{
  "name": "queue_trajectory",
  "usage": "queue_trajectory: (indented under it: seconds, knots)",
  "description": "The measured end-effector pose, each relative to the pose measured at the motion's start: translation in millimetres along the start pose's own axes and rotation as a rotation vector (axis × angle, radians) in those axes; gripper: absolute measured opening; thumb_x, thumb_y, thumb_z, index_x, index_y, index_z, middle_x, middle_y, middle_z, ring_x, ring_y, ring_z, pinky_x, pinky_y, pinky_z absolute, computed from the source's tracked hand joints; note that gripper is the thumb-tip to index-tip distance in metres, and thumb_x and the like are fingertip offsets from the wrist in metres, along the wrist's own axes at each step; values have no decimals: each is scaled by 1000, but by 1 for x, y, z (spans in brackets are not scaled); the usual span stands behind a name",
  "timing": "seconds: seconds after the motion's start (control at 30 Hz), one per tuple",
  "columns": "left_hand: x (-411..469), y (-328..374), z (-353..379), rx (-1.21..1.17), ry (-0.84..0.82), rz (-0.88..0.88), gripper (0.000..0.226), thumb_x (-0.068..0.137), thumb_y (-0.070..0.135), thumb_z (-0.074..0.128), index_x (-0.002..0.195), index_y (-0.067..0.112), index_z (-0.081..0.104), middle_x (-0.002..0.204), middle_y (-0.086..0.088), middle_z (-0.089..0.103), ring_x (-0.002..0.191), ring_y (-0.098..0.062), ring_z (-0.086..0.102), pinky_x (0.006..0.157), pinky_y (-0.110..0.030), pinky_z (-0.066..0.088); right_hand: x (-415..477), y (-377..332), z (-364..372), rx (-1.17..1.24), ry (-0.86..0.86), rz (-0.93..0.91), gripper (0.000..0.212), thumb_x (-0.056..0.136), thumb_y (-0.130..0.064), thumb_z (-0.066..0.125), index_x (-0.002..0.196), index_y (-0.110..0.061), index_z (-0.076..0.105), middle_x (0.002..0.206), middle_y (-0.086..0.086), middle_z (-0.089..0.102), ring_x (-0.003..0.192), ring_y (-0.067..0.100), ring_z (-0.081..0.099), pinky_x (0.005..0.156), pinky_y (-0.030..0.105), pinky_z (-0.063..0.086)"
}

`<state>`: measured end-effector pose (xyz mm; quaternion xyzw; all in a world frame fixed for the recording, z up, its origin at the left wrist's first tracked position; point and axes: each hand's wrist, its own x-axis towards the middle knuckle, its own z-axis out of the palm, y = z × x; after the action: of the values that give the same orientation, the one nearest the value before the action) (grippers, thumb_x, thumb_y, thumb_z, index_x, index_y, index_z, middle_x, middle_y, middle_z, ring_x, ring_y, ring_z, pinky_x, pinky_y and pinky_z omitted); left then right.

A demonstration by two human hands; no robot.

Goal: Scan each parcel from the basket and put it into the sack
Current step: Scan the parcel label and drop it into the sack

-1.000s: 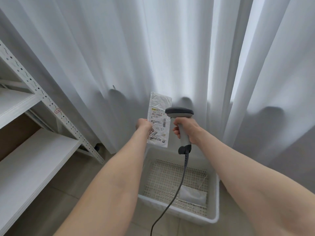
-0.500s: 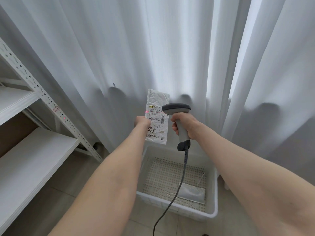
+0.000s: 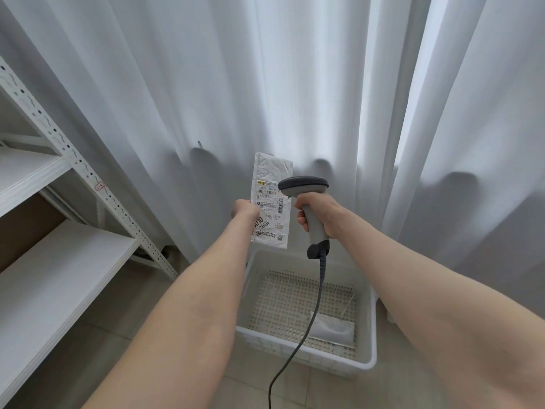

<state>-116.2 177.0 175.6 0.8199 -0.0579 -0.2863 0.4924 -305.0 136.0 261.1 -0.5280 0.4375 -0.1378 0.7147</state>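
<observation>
Left hand: closed in a pinch on the left edge of a flat white crinkled mailer parcel with a printed shipping label, held upright, label side facing the camera. Fingers lie behind the packet; their exact spread cannot be told.

Right hand: wrapped tight round the light-grey grip of a handheld barcode scanner with a dark-grey head. Scanner head sits just beside the parcel's right edge, level with the label's upper part; whether they touch cannot be told. Black cable hangs from the grip base down across the basket and out of the bottom of the view.

White perforated plastic basket on the tiled floor below both hands. Inside, at its near right corner, one flat white packet lies on the perforated bottom.

White curtain behind. White metal shelving rack at left
</observation>
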Motion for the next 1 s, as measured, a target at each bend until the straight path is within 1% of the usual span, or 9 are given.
queue_trajectory:
  seconds: [0.07, 0.2, 0.27, 0.33, 0.5, 0.6, 0.77, 0.9, 1.0]
  knots:
    - [-13, 1, -6, -6, -9, 14, 19, 82, -2, 51, 82, 9, 67, 95, -10, 69, 79, -29, 67, 78, -47, 58, -5, 2, 2, 3, -9, -3, 1, 85, -4, 55, 85, -5, 55, 63, 10, 53, 41, 15, 51, 41, 21, 42]
    - [-36, -2, -20, -37, -4, 29, 23, 86, -5, 48, 90, 8, 67, 98, -11, 69, 87, -30, 68, 80, -48, 58, -19, 11, 6, 55, -18, 13, 1, 86, -6, 58, 86, -5, 58, 74, 13, 64, 43, 13, 54, 45, 21, 45]
    - [-46, -7, -26, -55, -17, 25, 24, 84, -6, 48, 83, 8, 67, 98, -13, 70, 85, -31, 69, 78, -51, 58, -30, 19, 5, 54, -23, 15, 2, 86, -6, 58, 88, -5, 59, 78, 14, 65, 45, 12, 54, 47, 22, 46]
    - [-62, -12, -34, -84, -32, 22, 24, 85, -6, 50, 79, 11, 66, 95, -13, 71, 81, -31, 70, 74, -50, 59, -44, 27, 4, 63, -29, 9, 4, 87, -6, 59, 89, -5, 60, 77, 13, 65, 45, 13, 54, 46, 22, 46]
    - [-130, -35, -59, -80, -59, 57, 17, 88, 1, 60, 79, 15, 63, 87, -10, 70, 83, -29, 70, 76, -46, 59, -97, 58, 0, 93, -71, -13, 4, 89, -7, 57, 92, -5, 59, 76, 13, 64, 43, 12, 53, 45, 21, 45]
    - [-169, -55, -74, -73, -66, 56, 13, 90, 1, 59, 94, 10, 67, 89, -10, 70, 83, -28, 71, 76, -46, 59, -134, 75, 3, 105, -103, -37, 7, 89, -6, 58, 95, -4, 59, 76, 14, 65, 43, 12, 53, 44, 22, 44]
    - [-224, -77, -104, -60, -78, 78, 24, 88, -10, 54, 81, 11, 62, 95, -12, 68, 85, -29, 68, 79, -42, 58, -185, 91, 17, 57, -141, -55, 3, 89, -7, 60, 91, -5, 59, 76, 15, 65, 44, 13, 53, 45, 22, 44]
    - [-244, -88, -130, -65, -72, 98, 25, 89, -12, 51, 92, 10, 63, 97, -12, 67, 86, -28, 66, 80, -40, 56, -211, 100, 33, 4, -130, -82, 3, 88, -6, 60, 88, -4, 61, 73, 14, 65, 47, 15, 53, 46, 24, 44]
    - [-251, -94, -148, -63, -71, 92, 26, 90, -11, 51, 84, 12, 61, 91, -10, 66, 86, -28, 66, 78, -39, 56, -220, 106, 46, 21, -101, -95, 3, 87, -6, 60, 86, -3, 61, 67, 13, 62, 48, 17, 52, 47, 25, 42]
